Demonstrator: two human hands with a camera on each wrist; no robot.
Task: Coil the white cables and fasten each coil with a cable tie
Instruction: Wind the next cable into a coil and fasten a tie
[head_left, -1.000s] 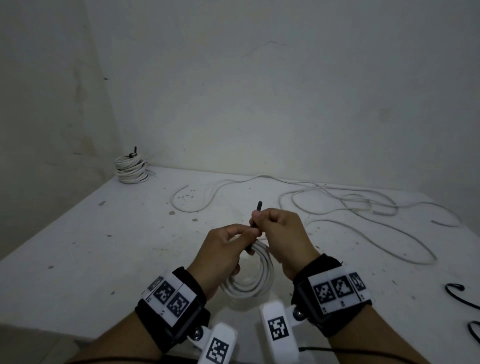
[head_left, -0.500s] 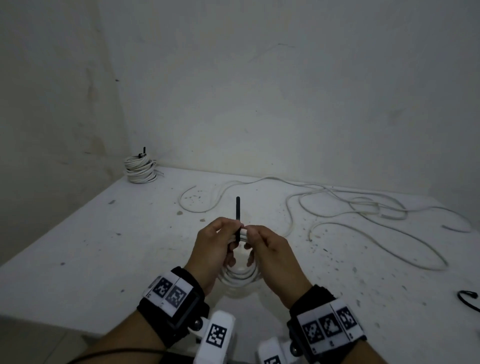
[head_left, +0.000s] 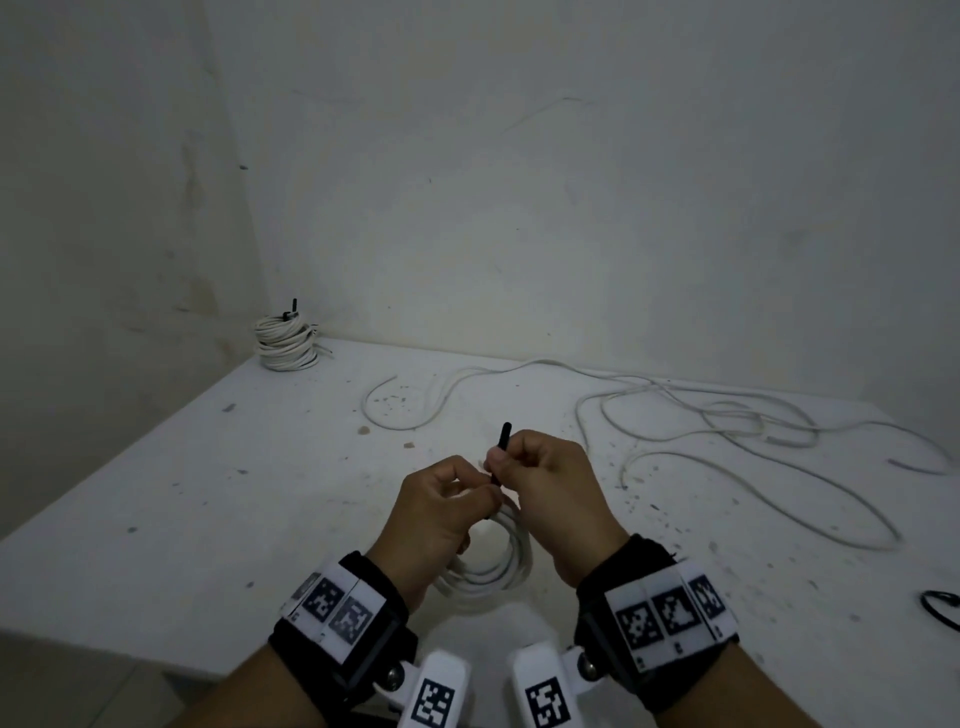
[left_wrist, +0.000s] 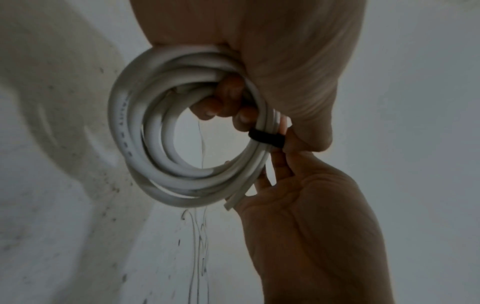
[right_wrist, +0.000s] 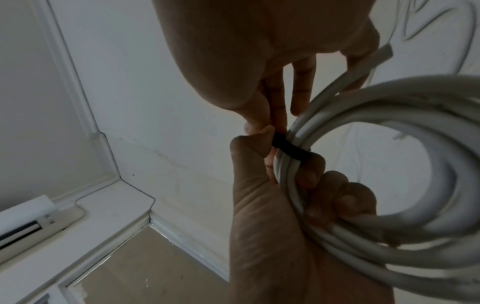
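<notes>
A small white cable coil hangs in the air between my hands, above the table's near edge. My left hand grips the coil, with its fingers curled through the ring. A black cable tie is wrapped round the bundled strands. My right hand pinches the tie's tail, whose tip sticks up above the fist. In the right wrist view the black cable tie sits tight on the coil between both thumbs. A loose white cable sprawls over the table's right half.
A finished tied coil stands in the far left corner by the wall. Another black tie lies at the table's right edge. The white table has walls behind it and on its left.
Half a second ago a long stretch of the tie stood up between my fingertips. Now my right fist is closed round the tail and only a short tip shows.
</notes>
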